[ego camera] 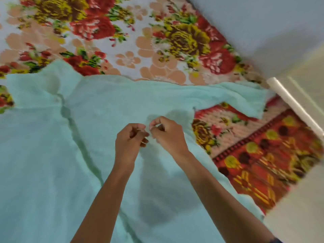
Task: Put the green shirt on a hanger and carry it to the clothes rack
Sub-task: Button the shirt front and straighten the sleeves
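Note:
The pale green shirt [52, 146] lies spread flat over the bed and fills the lower left and middle of the head view. One sleeve reaches out to the right. A seam or placket runs down its left part. My left hand [129, 142] and my right hand [168, 135] meet fingertip to fingertip over the middle of the shirt, fingers curled. They seem to pinch a small bit of the fabric between them, though the blur hides what exactly. No hanger and no clothes rack appear.
A flowered blanket [122, 41] in red, yellow and peach covers the bed beyond the shirt. An orange patterned border [263, 163] hangs at the right side. A white rod [294, 106] slants at the right. A blue-grey wall [263, 23] is at the top right.

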